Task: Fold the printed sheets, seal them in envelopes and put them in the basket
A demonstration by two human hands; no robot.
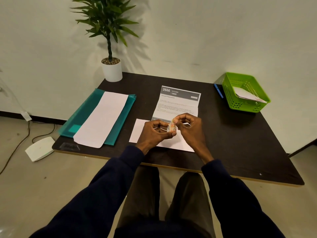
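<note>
A small patterned tape roll (172,127) is held above a white envelope (139,129) near the table's front edge. My left hand (155,133) grips the roll from the left. My right hand (190,127) pinches at its top edge with thumb and forefinger. Behind the hands a printed sheet (179,102) with creases lies partly unfolded, its near end hidden by my hands. A green basket (229,96) at the far right corner holds a white envelope (247,96).
A teal folder (80,115) with a long white envelope stack (101,119) on it lies at the left of the dark table (240,143). A potted plant (111,69) stands at the back left. A blue pen (218,91) lies beside the basket.
</note>
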